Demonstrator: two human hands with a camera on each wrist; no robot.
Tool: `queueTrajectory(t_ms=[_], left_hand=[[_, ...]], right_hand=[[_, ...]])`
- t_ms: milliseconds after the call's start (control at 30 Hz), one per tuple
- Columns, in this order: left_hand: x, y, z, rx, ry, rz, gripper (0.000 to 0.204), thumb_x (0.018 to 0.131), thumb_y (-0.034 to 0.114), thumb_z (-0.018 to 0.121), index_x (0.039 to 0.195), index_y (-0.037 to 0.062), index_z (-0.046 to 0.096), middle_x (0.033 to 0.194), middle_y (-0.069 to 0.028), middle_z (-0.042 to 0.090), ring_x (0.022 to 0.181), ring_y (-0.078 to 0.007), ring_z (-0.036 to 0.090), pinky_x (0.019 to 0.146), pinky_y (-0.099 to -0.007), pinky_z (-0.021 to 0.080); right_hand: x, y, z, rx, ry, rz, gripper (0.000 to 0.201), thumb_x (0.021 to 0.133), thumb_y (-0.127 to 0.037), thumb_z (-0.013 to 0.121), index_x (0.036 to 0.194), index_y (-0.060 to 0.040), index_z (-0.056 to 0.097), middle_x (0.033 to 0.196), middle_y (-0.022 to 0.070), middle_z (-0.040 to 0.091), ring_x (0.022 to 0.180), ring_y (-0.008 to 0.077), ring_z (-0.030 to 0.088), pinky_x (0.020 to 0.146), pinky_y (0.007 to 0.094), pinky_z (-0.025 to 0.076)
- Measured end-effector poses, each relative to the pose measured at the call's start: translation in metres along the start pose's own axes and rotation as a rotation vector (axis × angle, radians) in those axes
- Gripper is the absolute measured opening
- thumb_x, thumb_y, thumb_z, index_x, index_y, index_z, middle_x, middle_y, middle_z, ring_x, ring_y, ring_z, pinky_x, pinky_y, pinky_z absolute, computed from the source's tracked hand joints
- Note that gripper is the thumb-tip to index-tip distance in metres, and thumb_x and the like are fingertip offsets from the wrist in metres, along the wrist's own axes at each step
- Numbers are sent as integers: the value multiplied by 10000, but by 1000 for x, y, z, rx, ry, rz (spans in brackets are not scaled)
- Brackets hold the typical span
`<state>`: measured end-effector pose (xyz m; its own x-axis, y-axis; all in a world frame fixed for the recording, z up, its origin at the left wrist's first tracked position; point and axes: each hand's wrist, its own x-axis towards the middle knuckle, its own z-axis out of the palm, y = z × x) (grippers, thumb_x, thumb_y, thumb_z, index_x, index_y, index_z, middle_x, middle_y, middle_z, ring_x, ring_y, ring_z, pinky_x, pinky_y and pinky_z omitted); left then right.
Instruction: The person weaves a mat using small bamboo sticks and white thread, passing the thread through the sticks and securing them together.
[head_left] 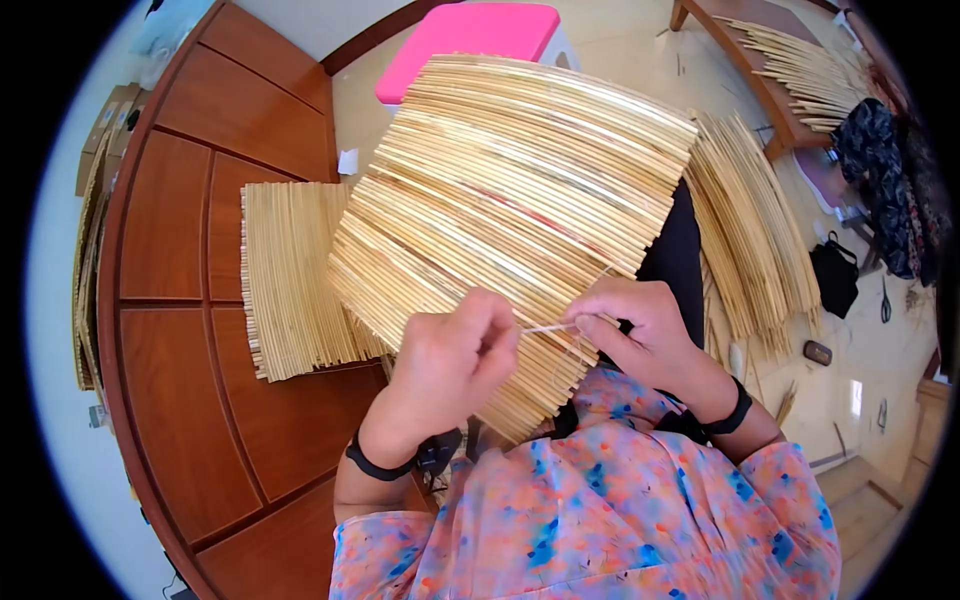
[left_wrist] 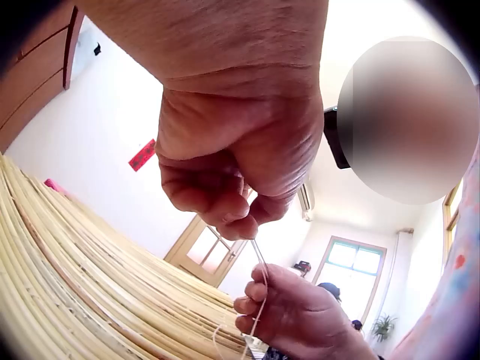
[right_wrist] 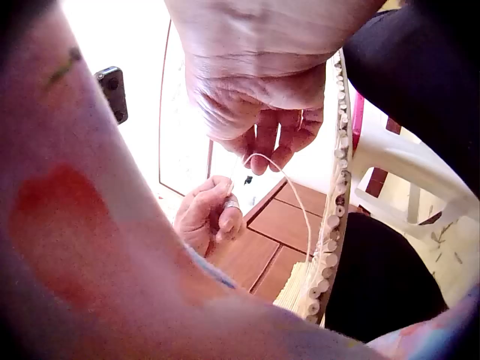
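Observation:
A mat of pale reed stalks (head_left: 520,170) lies across the person's lap, tilted away from the body. Over its near part, the left hand (head_left: 455,360) pinches a thin white string (head_left: 548,328) between thumb and curled fingers. Close by on the right, the right hand (head_left: 640,325) pinches the same string, which runs taut between the hands. A loose loop of string hangs below the right hand, beside the mat's stalk ends. In the left wrist view, doubled strands (left_wrist: 259,259) run from the left fingertips to the right hand. A curved length of string (right_wrist: 300,199) reaches the mat's edge (right_wrist: 334,217) in the right wrist view.
Another reed mat (head_left: 300,270) lies at left, against the brown wooden panels (head_left: 165,230). A bundle of loose stalks (head_left: 755,225) lies at right, with more stalks (head_left: 800,75) on a wooden bench. Beyond the mat stands a pink-topped stool (head_left: 480,35).

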<state>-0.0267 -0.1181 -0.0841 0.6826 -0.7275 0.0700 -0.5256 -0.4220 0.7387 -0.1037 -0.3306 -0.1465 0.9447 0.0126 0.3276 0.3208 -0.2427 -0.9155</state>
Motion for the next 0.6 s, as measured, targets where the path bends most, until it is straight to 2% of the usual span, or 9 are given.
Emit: queueTrajectory(t_ms=[100,133,233,267,300,467,500,567,600], left_hand=[[7,-4,0,160,23,33,190,788,10,696,913,45,557,718,-105,628,622,-271,655,558,-347,518],[10,1,0,200,96,70,214,777,26,722,949,40,596,838,-123,647,729,-298,661,617,-368,526],[20,7,8,288,211,296,267,749,41,748,990,42,634,898,-114,647,780,-312,654,638,-375,528],[20,6,13,274,186,342,266,740,61,743,994,57,663,857,-81,638,751,-293,644,621,-370,524],[21,9,16,287,135,343,256,742,50,748,984,46,666,844,-91,641,743,-295,645,620,-365,523],[18,17,21,385,-83,309,195,743,22,745,923,25,673,755,-103,633,675,-300,632,588,-357,509],[17,17,18,407,-125,286,185,747,18,738,919,24,671,753,-101,635,676,-301,634,588,-354,509],[18,12,8,414,-55,314,161,762,5,724,911,20,667,777,-107,653,686,-285,646,588,-342,509],[17,6,2,417,-19,324,149,769,-1,717,907,17,664,790,-110,661,692,-277,652,588,-336,508]], right_hand=[[-2,4,-2,-21,39,22,86,876,-73,652,926,-28,705,802,121,689,723,258,674,645,320,523],[-4,5,-1,-20,55,26,84,872,-72,656,924,-29,705,800,124,689,716,260,673,641,319,523],[-8,6,2,-14,76,57,76,863,-68,664,913,-32,708,788,131,685,692,263,671,625,319,522],[-9,3,2,-11,68,80,71,862,-67,665,906,-32,708,779,133,682,682,263,670,618,320,520],[-9,0,2,-8,61,104,67,860,-65,665,899,-33,709,770,135,679,673,264,669,610,322,518],[-16,6,-1,-91,33,-23,81,828,-110,705,880,-48,710,713,119,651,625,265,641,565,325,491],[-18,5,-2,-102,84,-15,87,826,-106,705,892,-49,709,732,116,658,646,263,646,579,326,496],[-22,5,-4,-124,182,-4,104,823,-97,706,915,-50,708,770,111,672,690,259,656,608,329,506],[-24,5,-6,-177,342,3,146,820,-66,703,963,-39,699,880,117,684,782,235,663,681,318,519]])
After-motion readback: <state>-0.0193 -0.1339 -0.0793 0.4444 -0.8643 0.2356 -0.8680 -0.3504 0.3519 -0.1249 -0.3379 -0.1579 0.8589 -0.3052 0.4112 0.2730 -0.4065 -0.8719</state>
